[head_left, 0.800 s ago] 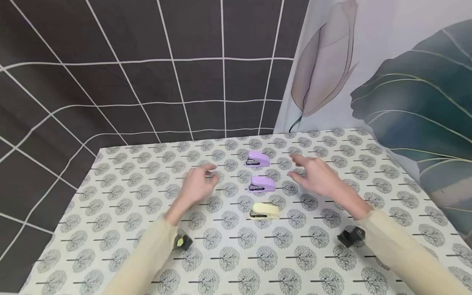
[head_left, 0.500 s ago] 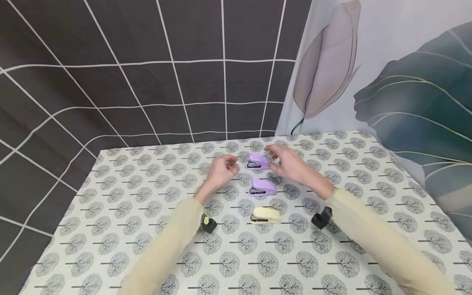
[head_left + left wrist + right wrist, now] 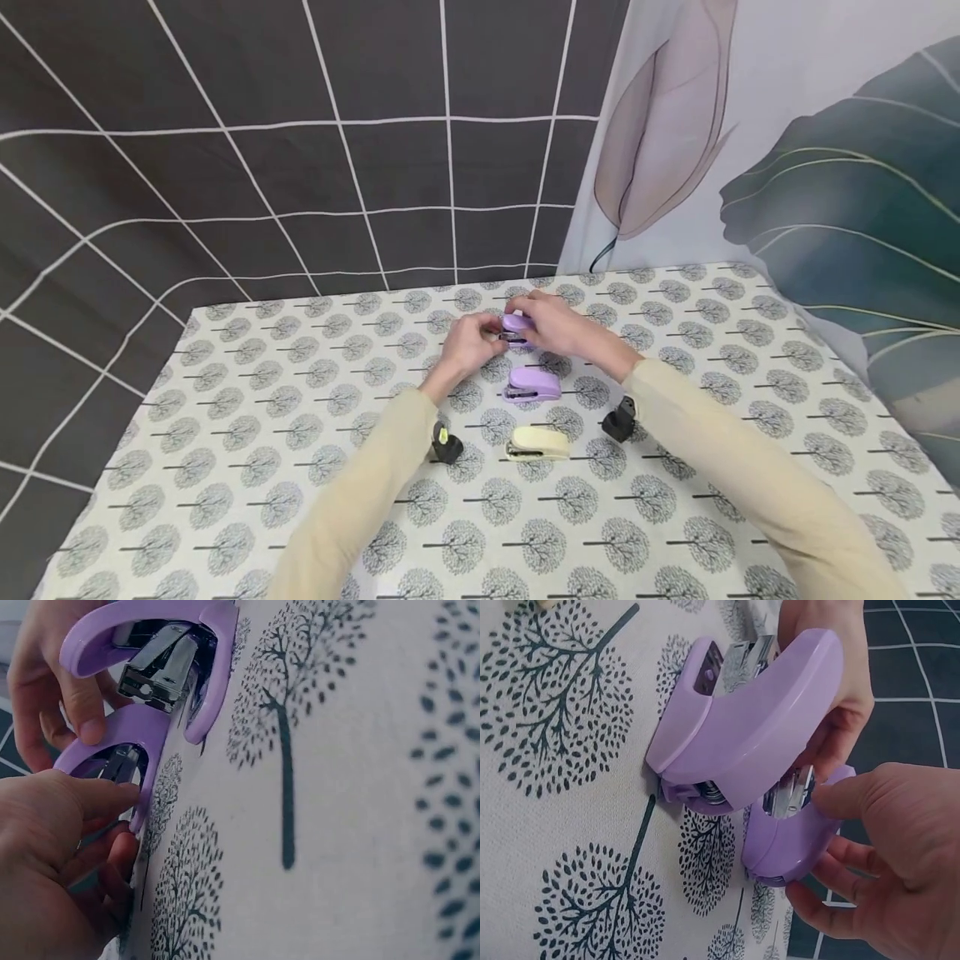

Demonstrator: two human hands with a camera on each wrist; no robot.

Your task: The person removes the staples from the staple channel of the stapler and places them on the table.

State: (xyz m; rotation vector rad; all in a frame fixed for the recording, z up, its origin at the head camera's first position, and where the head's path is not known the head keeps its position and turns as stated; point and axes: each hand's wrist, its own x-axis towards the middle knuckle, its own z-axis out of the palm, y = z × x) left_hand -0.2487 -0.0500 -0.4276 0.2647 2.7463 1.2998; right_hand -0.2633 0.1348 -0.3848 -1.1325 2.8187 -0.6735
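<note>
Three small staplers stand in a column on the cloth. Both hands are at the farthest one, a purple stapler (image 3: 516,322). My left hand (image 3: 467,343) pinches its open front end; in the left wrist view the thumb (image 3: 105,796) lies against the mouth with fingers curled behind. From the other side my right hand (image 3: 558,325) holds the body between thumb and fingers, as the right wrist view shows with the same purple stapler (image 3: 787,844). Nearer stands a second purple stapler (image 3: 532,384), untouched. A pale yellow stapler (image 3: 538,442) is nearest, also untouched.
The table wears a white cloth (image 3: 247,467) printed with grey trees. Behind it hangs a dark curtain with a white grid (image 3: 390,167), and a leaf-patterned curtain (image 3: 667,167) hangs at the right. A black wrist camera (image 3: 619,419) sits below the right wrist.
Both hands have come inward and away from me to the farthest purple stapler, the left from its left side, the right from its right. They now hold it. The other staplers stay put.
</note>
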